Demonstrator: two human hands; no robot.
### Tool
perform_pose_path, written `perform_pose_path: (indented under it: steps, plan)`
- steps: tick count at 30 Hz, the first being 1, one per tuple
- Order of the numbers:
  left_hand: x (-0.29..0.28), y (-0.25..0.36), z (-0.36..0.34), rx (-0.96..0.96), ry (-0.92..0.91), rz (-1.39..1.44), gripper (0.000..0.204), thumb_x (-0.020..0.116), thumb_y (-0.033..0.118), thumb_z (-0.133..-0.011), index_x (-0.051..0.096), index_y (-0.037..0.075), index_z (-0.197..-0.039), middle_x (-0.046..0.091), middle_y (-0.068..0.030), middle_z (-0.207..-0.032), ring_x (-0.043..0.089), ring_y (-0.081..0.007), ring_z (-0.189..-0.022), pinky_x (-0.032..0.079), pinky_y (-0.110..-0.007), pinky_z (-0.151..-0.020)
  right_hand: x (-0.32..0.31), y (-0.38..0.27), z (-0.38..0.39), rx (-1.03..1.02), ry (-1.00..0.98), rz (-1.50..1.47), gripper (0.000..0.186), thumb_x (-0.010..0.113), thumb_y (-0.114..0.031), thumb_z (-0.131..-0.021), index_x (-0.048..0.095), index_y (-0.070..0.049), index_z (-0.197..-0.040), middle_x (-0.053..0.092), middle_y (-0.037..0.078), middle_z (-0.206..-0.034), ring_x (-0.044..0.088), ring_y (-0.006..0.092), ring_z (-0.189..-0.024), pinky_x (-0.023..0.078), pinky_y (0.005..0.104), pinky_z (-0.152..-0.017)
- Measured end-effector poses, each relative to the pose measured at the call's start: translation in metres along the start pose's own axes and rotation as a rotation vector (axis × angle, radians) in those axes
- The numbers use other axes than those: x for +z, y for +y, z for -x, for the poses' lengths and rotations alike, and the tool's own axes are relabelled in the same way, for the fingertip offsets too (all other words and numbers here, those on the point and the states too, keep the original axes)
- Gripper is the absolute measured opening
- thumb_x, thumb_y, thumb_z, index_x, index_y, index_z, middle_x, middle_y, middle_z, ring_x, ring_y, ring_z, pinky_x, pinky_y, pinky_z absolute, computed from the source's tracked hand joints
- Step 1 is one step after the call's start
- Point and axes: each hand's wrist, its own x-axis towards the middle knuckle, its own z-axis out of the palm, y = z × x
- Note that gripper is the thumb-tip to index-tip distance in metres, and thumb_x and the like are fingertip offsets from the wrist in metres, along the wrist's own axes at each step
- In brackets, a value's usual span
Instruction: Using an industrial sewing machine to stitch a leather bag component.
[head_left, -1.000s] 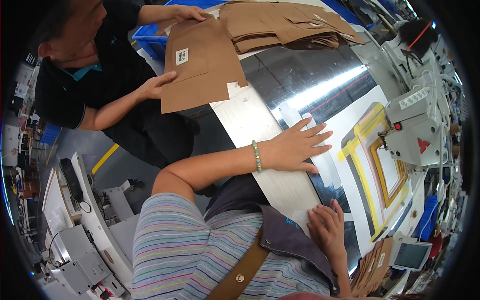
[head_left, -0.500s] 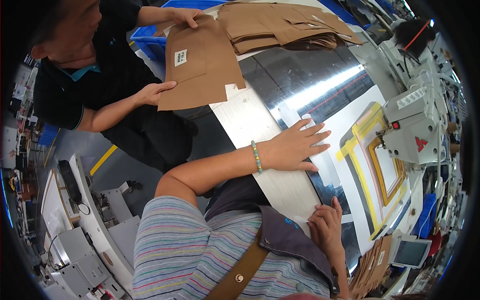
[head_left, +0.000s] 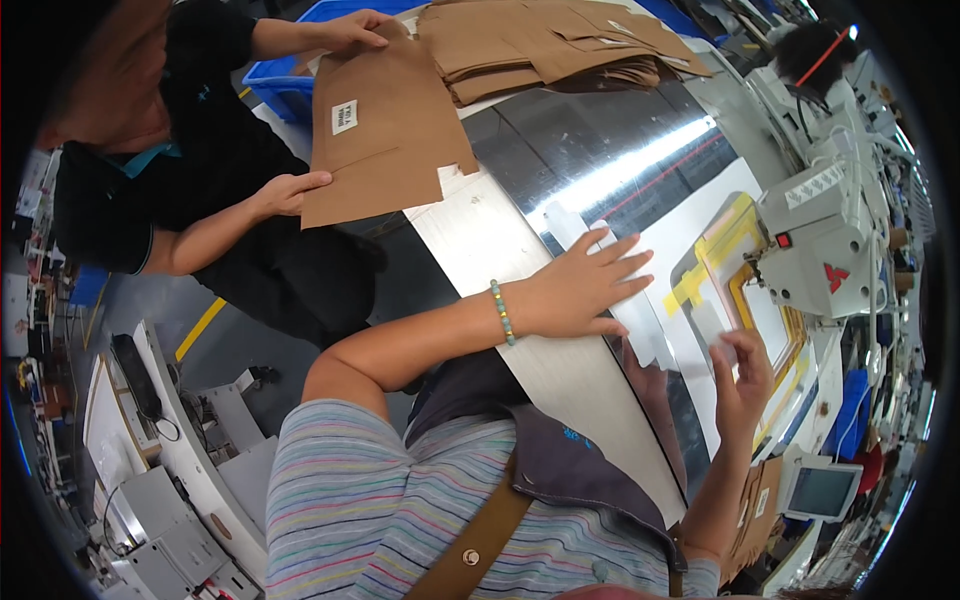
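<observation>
My left hand [head_left: 585, 288], a beaded bracelet at its wrist, lies with fingers spread on white strips [head_left: 648, 335] over the shiny metal plate [head_left: 520, 135]. My right hand [head_left: 742, 385] is raised over the white sheet, thumb and fingers curled together. A small pale piece [head_left: 710, 322], blurred, shows at its fingertips and appears pinched there. Just beyond is a frame edged with yellow tape [head_left: 722, 250], under the head of a white sewing machine [head_left: 830, 270].
At left, a person [head_left: 190, 150] holds a brown panel [head_left: 385, 130] with a white label. Stacked brown pieces [head_left: 530, 50] lie at the far side near a blue bin [head_left: 275, 90]. A small screen [head_left: 820, 492] and more brown pieces [head_left: 762, 500] are at lower right.
My right hand has moved from the table's near edge up and right to the taped frame, with a pale piece at its fingertips. My left hand stays on the strips.
</observation>
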Motion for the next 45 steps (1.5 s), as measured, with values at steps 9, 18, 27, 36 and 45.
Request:
perform_pose_path:
  steps: [9,18,27,36,45]
  plan:
    - [-0.035,0.023,-0.034,-0.544,0.187,1.353,0.052,0.066,0.011,-0.104,0.051,-0.002,-0.152,0.061,-0.0173,-0.15,0.063,-0.0246,-0.134,0.047,-0.036,-0.116,0.013,0.012,-0.016,0.319,-0.023,-0.543,0.03,0.083,-0.014,-0.091,0.076,0.001,-0.116,0.077,0.005,-0.102,0.07,0.0102,-0.095,0.056,0.0266,-0.086]
    - [-0.007,0.048,-0.091,-0.644,-0.18,1.415,0.026,0.075,0.019,-0.102,0.07,0.004,-0.122,0.076,-0.0046,-0.109,0.073,-0.0142,-0.105,0.054,-0.027,-0.093,-0.02,0.016,0.019,0.431,-0.051,-0.517,0.027,0.078,-0.012,-0.097,0.074,-0.001,-0.121,0.075,0.003,-0.103,0.066,0.0082,-0.089,0.055,0.0248,-0.082]
    - [0.009,0.08,-0.118,-0.559,-0.194,1.224,0.012,0.078,0.016,-0.1,0.072,0.007,-0.106,0.074,0.0003,-0.097,0.071,-0.0102,-0.096,0.051,-0.024,-0.086,-0.055,0.045,0.045,0.125,0.078,0.04,0.034,0.078,-0.027,-0.097,0.076,0.0,-0.119,0.078,0.015,-0.119,0.074,0.0302,-0.11,0.058,0.0412,-0.094]
    - [0.009,0.049,-0.129,-0.202,-0.142,0.663,0.027,0.072,0.013,-0.102,0.072,0.001,-0.127,0.077,-0.0101,-0.121,0.071,-0.0201,-0.111,0.053,-0.033,-0.1,-0.103,0.096,0.008,0.417,-0.046,-0.295,0.023,0.073,-0.021,-0.101,0.078,0.0,-0.11,0.078,0.008,-0.095,0.072,0.0117,-0.089,0.058,0.0295,-0.083]
    - [0.047,0.022,-0.159,0.172,-0.225,-0.051,0.06,0.065,0.041,-0.104,0.062,0.001,-0.148,0.044,-0.0241,-0.165,0.028,-0.0445,-0.159,0.026,-0.053,-0.128,-0.096,0.161,-0.051,0.469,-0.18,0.143,0.023,0.073,-0.015,-0.098,0.076,0.001,-0.114,0.076,0.007,-0.093,0.069,0.0158,-0.087,0.054,0.0328,-0.084]
